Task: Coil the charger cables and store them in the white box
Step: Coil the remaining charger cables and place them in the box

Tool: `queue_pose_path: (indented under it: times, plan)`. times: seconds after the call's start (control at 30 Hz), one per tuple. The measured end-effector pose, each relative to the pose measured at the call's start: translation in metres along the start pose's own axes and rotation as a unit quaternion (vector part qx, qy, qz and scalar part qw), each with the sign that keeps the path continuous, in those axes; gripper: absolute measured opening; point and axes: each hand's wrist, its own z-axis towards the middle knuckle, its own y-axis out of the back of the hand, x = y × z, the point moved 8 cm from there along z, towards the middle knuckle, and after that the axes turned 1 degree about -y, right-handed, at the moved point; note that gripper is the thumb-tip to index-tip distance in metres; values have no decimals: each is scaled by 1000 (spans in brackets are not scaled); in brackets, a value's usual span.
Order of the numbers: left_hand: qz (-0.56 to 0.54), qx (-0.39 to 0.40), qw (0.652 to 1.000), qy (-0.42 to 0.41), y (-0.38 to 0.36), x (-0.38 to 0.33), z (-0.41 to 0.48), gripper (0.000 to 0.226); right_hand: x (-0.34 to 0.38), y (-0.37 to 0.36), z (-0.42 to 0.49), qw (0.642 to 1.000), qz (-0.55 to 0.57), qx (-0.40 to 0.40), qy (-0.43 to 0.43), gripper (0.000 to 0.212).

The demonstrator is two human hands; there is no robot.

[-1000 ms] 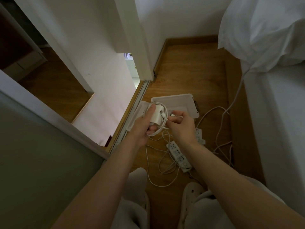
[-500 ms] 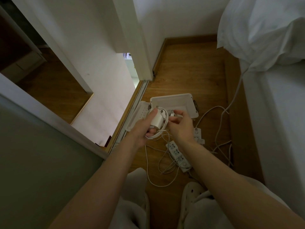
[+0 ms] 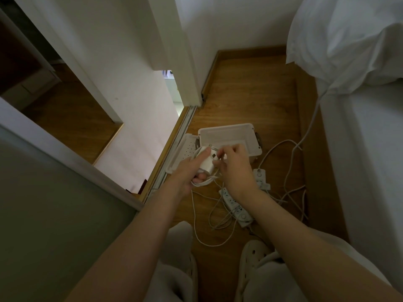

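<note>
1. Our left grip [image 3: 189,171] is curled round the white charger block [image 3: 206,163]. It holds the block with the cable wound in loops about it, just above the six o'clock edge of the white box [image 3: 224,137].
2. Our right grip [image 3: 235,168] meets the block from three o'clock. Its fingers are bent and pinch what looks like the free end of that cable. We cannot tell whether the end is tucked in.
3. The white box sits open on the wood floor [image 3: 250,88], at twelve o'clock from our hands. Its lid [image 3: 185,151] lies flat at the box's nine o'clock. No cable shows in the part of the box we can see, though our hands hide its near edge.
4. We judge this charger to be nearly coiled but not yet stored. The bundle is over the box edge, not inside it.
5. More is left. A thin loose cable [image 3: 212,245] sprawls on the floor at six o'clock from our hands, tangled across a power strip [image 3: 236,207] at five o'clock. A second strip [image 3: 260,177] lies at four o'clock.
6. A thicker cable [image 3: 281,142] runs off toward the bed [image 3: 370,149] at two o'clock. We cannot tell whether it belongs to the job.
7. We put the task early: one cable is close to done and none is in the box.
</note>
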Motion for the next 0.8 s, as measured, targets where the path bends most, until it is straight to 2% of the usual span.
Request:
queue_pose_path:
  times: [0.1, 0.23, 0.33, 0.4, 0.43, 0.5, 0.6, 0.67, 0.7, 0.77, 0.8]
  plan:
    - [22, -9, 1000, 4, -1, 0, 2, 30, 25, -1, -10, 989, -105, 10, 105, 26]
    - [28, -38, 999, 0, 5, 1, 6, 29, 51, -1, -18, 977, -112, 54, 171, 37]
    - [-11, -40, 999, -7, 13, 3, 7, 23, 65, -5, -27, 956, -149, 90, 237, 48]
    - [-33, -35, 999, -4, 15, 4, 7, 30, 68, -2, -31, 952, -130, 85, 263, 43]
    - [-48, -33, 998, 0, 15, 3, 6, 32, 67, 3, -29, 962, -84, 77, 250, 36]
    - [-89, -28, 996, -4, 13, -1, 6, 31, 53, 16, -20, 983, 67, 37, 167, 27]
    - [-156, -14, 986, -56, 6, -14, 6, 35, 26, 27, -2, 973, 225, -48, 16, 11]
    - [-192, -20, 978, -83, 3, -21, 4, 34, 2, 26, 7, 940, 318, -79, -98, 7]
    - [-190, -28, 978, -87, 1, -22, 2, 31, -11, 23, 10, 908, 376, -84, -163, 7]
    - [-127, -47, 986, -93, -5, -25, -3, 32, -37, 14, 12, 845, 454, -90, -266, 7]
    - [-77, -53, 991, -100, -9, -25, -5, 34, -47, 9, 12, 833, 458, -88, -297, 9]
